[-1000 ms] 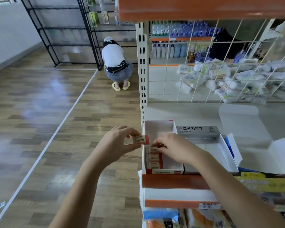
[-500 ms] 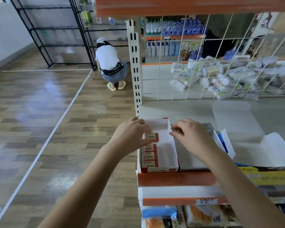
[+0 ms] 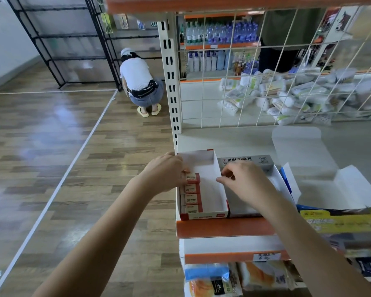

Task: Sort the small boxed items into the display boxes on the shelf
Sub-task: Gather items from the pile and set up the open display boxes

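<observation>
Low in the frame both forearms reach up to the red-and-white display box [image 3: 210, 185] at the shelf [image 3: 223, 227] edge, where the left hand [image 3: 166, 173] pinches the top little box [image 3: 192, 178] of a column of four along the box's left wall. The right hand [image 3: 242, 179] has fingers curled at the box's right wall; can't tell what it's gripping, if anything. The column runs front to back, so the free slot is just past the left hand, toward the frame's centre.
</observation>
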`<state>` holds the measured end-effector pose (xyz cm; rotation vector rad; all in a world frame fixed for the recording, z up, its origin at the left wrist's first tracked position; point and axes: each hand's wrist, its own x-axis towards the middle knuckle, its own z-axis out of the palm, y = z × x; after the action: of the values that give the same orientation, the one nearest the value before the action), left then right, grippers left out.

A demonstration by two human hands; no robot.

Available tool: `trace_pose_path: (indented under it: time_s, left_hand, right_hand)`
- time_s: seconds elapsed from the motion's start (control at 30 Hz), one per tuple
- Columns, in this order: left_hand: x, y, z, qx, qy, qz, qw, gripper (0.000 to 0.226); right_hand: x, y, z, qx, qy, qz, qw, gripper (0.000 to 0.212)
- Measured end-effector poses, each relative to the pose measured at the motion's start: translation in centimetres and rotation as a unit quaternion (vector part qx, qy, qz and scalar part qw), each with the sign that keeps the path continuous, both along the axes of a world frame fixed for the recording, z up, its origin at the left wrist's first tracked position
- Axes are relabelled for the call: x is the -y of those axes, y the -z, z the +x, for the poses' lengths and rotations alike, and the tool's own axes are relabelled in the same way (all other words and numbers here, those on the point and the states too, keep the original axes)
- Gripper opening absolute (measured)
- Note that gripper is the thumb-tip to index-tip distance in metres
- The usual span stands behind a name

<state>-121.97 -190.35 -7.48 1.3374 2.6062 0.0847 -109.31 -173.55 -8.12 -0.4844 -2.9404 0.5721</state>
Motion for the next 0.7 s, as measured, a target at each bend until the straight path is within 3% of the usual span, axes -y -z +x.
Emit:
trace_pose_path:
  time_s: [0.37, 0.53, 0.7]
  left_hand:
    - [-1.1, -0.6, 0.1, 0.039, -0.043, -0.049, 0.997, 0.018]
    - [-2.3, -0.9, 0.5, 0.042, -0.020, -0.024, 0.999, 0.034]
    - [-2.3, -0.9, 0.6, 0.038, -0.003, -0.033, 0.999, 0.034]
  right_hand:
    - [0.1, 0.0, 0.1, -0.003, -0.004, -0.001, 1.000, 0.022]
    - [0.2, 0.1, 0.2, -0.003, 0.003, 0.001, 1.000, 0.020]
    - [0.0, 0.2, 0.3, 0.005, 0.004, -0.002, 1.000, 0.020]
